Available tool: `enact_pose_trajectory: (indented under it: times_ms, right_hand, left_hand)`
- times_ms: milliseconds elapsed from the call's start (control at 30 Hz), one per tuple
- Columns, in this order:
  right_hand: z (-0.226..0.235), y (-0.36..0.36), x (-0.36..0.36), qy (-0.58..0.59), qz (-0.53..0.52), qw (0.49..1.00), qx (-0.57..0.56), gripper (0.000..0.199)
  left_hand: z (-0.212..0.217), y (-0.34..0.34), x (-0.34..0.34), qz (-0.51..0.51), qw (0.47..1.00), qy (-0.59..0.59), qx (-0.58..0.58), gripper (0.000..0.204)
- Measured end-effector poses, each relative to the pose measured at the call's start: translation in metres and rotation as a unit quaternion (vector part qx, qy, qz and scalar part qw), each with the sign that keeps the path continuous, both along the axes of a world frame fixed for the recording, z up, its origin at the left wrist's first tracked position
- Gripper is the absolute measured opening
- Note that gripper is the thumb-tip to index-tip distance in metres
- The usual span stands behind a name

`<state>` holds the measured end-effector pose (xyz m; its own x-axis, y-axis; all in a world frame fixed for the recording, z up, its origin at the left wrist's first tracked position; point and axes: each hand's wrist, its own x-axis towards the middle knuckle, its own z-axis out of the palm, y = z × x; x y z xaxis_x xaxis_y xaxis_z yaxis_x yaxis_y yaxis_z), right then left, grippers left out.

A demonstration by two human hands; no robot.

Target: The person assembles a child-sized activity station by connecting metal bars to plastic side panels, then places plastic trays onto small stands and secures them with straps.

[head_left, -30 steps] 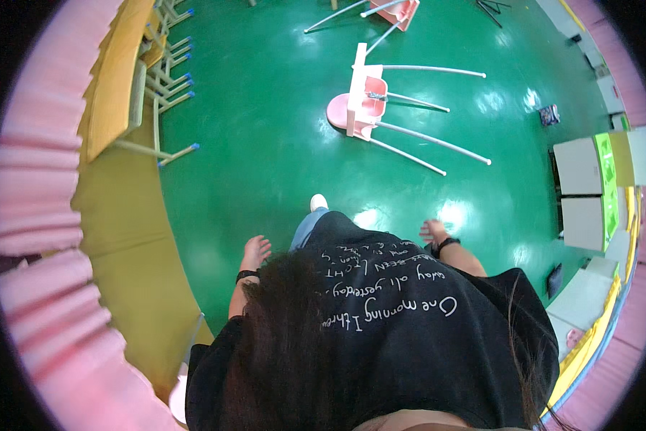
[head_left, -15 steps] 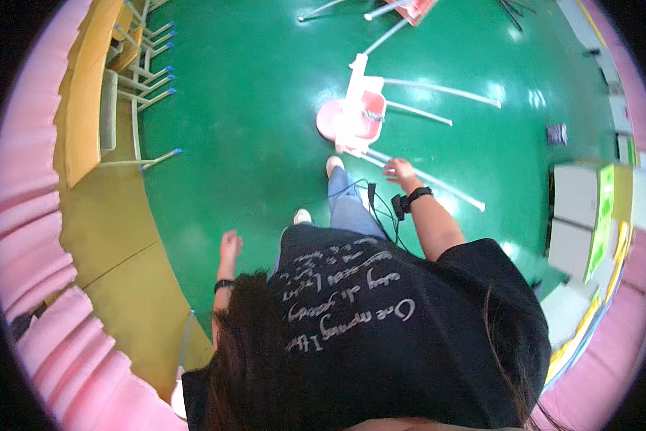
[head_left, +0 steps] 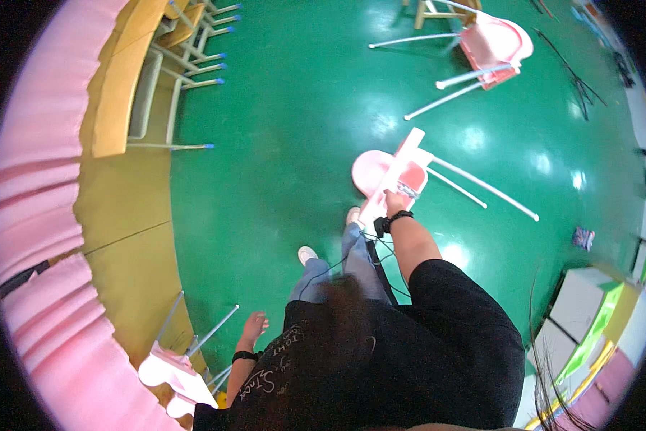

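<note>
A pink high chair (head_left: 372, 172) with a pale tray board and long white legs lies tipped over on the green floor in front of my feet. My right hand (head_left: 393, 204) reaches down to the near part of its board, its fingers apparently closed around the edge. Part of that grip is hidden by the hand itself. Low at my side hangs my left hand (head_left: 254, 327), fingers loosely apart and holding nothing. Both wrists wear black bands, and dark cables run beside my right wrist.
A second pink high chair (head_left: 492, 47) lies tipped at the far right; a third (head_left: 183, 373) is at the near left. Wooden tables (head_left: 113, 108) with chairs line the left wall by a pink curtain (head_left: 35, 179). White cabinets (head_left: 578, 302) stand at right, near a small packet (head_left: 583, 238).
My right hand has come down onto the fallen high chair, having been apart from it. The view has shifted, bringing more of the far and near-left high chairs into sight.
</note>
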<state>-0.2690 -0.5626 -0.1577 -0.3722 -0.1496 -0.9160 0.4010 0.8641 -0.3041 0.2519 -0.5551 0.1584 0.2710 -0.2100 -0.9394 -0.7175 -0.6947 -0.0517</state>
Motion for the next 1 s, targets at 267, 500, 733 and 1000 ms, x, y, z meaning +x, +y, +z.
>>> enact_pose_trajectory:
  times_ms: [267,500,733,1000]
  right_hand:
    - [-0.004,-0.024,-0.007,-0.066,-0.137,0.988,0.026,0.077]
    - [-0.005,-0.039,-0.007,0.05,-0.174,0.983,0.034,0.067]
    - [-0.005,-0.026,-0.008,0.004,-0.172,0.985,-0.011,0.052]
    - [-0.002,0.011,-0.04,-0.084,-0.194,0.977,-0.041,0.046]
  left_hand:
    - [0.0,-0.025,-0.017,-0.099,0.986,0.022,-0.133,0.031]
    - [0.01,-0.007,-0.024,-0.115,0.991,0.015,-0.063,0.031]
    - [-0.013,-0.003,0.001,-0.115,0.983,0.042,-0.137,0.03]
    - [-0.017,0.012,-0.011,-0.101,0.986,0.051,-0.123,0.033]
